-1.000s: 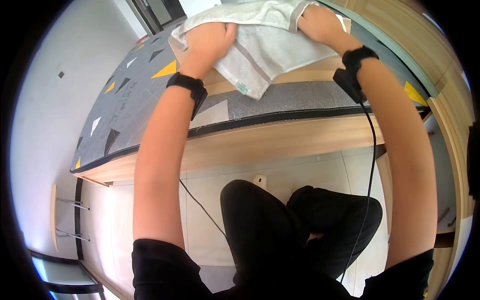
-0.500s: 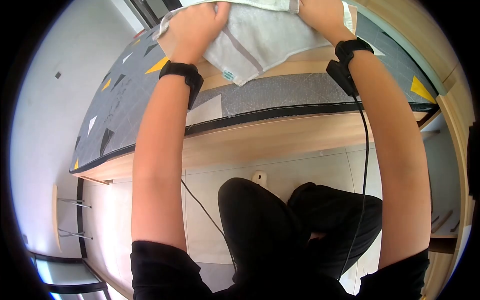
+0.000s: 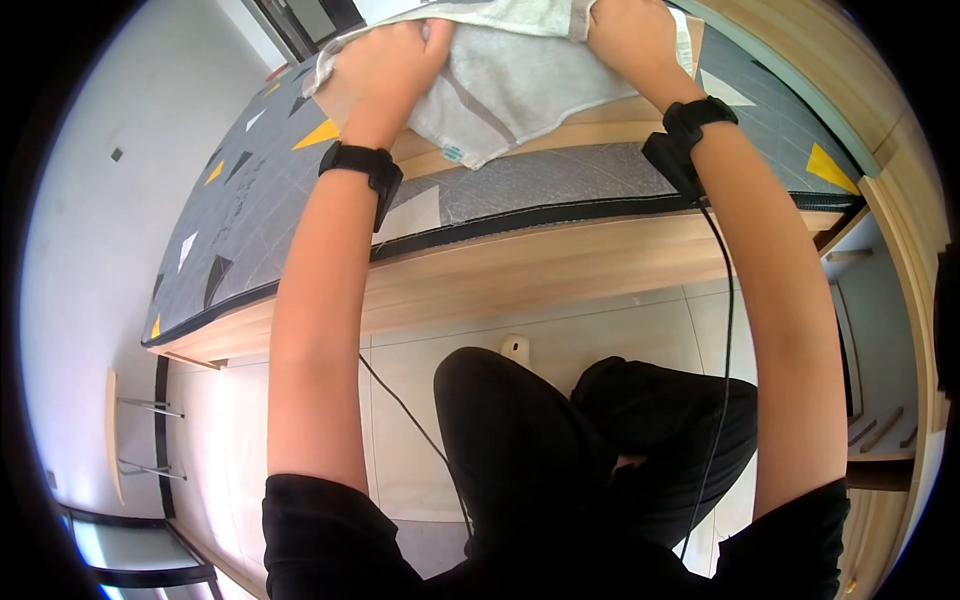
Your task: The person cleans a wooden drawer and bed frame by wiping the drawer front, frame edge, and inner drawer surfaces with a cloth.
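A grey mattress printed with yellow, white and dark triangles fills the upper half of the frame, set on a pale wooden bed frame. A plain wall rises along the left side, wooden cabinetry curves down the right, and light floor tiles spread below, under the person's bent, black-trousered legs. At the top centre, a pale towel with grey stripes lies partly folded over a light wooden board on the mattress. The left hand is curled around the cloth left of centre, thumb upward; the right hand grips it near a grey hem, right of centre; the fingertips of both are hidden. The towel's lower corner reaches past the board's near edge onto the mattress, stopping short of the black piping along the mattress edge. Mattress surface extends from the left hand towards the left of the frame, while on the right a narrower stretch separates the board from the cabinetry. A black cable hangs from the right wristband across the bed frame.
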A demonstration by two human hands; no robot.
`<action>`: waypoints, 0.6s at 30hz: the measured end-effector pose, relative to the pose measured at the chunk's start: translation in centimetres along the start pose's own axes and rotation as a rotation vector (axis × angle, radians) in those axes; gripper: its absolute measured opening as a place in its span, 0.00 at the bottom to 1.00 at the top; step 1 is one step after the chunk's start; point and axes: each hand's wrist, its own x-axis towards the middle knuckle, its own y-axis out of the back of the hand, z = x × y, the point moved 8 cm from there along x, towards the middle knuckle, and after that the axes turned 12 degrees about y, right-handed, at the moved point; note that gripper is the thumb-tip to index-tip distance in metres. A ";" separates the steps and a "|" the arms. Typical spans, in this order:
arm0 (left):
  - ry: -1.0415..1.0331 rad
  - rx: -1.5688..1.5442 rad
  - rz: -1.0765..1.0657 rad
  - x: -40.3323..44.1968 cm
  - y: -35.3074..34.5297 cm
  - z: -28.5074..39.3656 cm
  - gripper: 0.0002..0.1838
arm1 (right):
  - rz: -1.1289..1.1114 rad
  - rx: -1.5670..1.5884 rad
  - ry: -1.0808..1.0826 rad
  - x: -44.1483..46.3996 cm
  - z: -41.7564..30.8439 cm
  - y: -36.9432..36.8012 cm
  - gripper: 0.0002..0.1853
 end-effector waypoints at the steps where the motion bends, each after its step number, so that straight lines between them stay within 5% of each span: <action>1: -0.004 0.019 0.003 -0.1 0.3 0.1 0.28 | -0.001 0.001 -0.001 0.0 -0.1 0.3 0.12; 9: -0.039 0.086 0.016 -1.7 2.0 0.2 0.28 | -0.214 0.002 -0.089 -0.4 -0.8 2.9 0.13; 12: 0.031 0.125 -0.169 -2.4 2.4 0.2 0.19 | -0.208 0.004 -0.010 -1.2 -1.7 4.7 0.14; 14: -0.244 -0.097 0.271 -4.4 5.6 1.3 0.27 | -0.283 0.005 -0.048 -1.7 -2.2 6.2 0.15; 18: -0.285 -0.028 0.189 -6.7 6.6 1.2 0.25 | -0.459 0.010 -0.066 -3.6 -2.2 6.2 0.12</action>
